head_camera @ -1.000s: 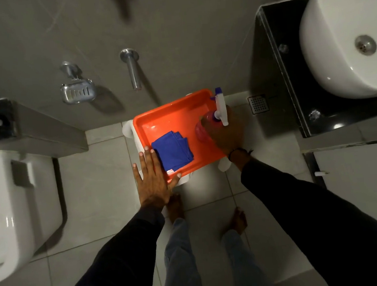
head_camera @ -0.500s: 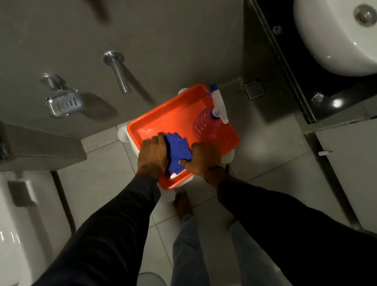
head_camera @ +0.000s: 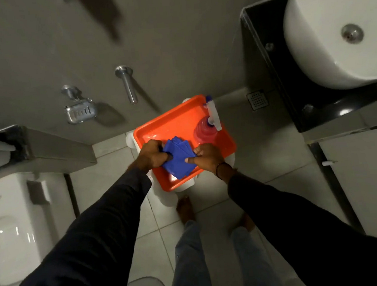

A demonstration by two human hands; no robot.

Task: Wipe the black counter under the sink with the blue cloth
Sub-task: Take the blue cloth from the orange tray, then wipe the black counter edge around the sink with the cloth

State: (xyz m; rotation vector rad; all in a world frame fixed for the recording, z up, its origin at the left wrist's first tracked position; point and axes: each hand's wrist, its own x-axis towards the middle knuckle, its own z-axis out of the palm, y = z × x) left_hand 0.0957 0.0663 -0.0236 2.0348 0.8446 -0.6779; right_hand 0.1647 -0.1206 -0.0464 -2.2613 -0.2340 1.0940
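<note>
Blue cloth [head_camera: 179, 158] now lifted slightly off orange tray [head_camera: 177, 125]; left hand [head_camera: 153, 156] and right hand [head_camera: 207, 156] both pinching it; spray bottle [head_camera: 205, 128] unmoved.

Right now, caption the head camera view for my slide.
Both hands, left hand and right hand, grip the blue cloth over the orange tray, black counter untouched.

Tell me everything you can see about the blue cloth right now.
The blue cloth is a deep, plain blue fabric, soft-looking and folded into several layers, with the layered edges fanning out at its far corner. It sits over the near half of the orange tray, beside the pink spray bottle. The left hand grips its left edge and the right hand pinches its right edge. Whether it is lifted clear of the tray cannot be told.
</note>
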